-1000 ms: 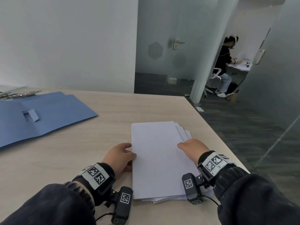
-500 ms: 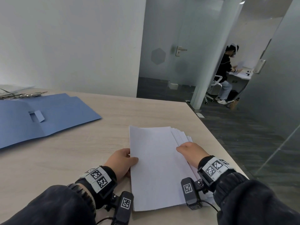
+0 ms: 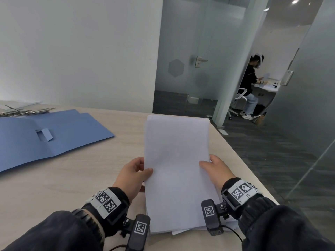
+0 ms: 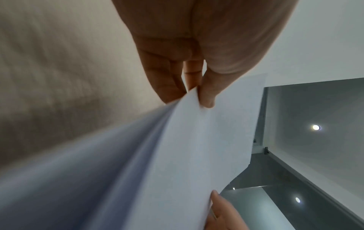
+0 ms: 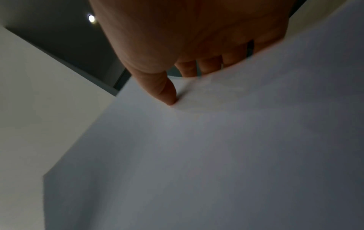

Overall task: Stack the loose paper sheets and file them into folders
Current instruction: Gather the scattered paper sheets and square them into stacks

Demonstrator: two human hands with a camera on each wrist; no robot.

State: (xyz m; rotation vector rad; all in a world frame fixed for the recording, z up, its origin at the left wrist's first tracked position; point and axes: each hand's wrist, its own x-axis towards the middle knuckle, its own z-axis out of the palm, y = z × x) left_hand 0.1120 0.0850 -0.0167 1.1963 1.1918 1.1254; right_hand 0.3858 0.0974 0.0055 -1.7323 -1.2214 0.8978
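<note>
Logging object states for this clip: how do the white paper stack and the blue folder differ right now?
The paper stack is white and tilted up, gripped by the left hand and right hand; the blue folder lies open and flat, untouched, further left. Both are over the same table.

Dark knit sleeves (image 3: pixel 59 230); checker-tagged wristbands (image 3: pixel 106 201); black wrist cameras (image 3: pixel 211 216), cabled.

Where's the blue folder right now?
In the head view the blue folder lies open on the table at far left, beyond the left hand and apart from the paper stack both hands hold.
</note>
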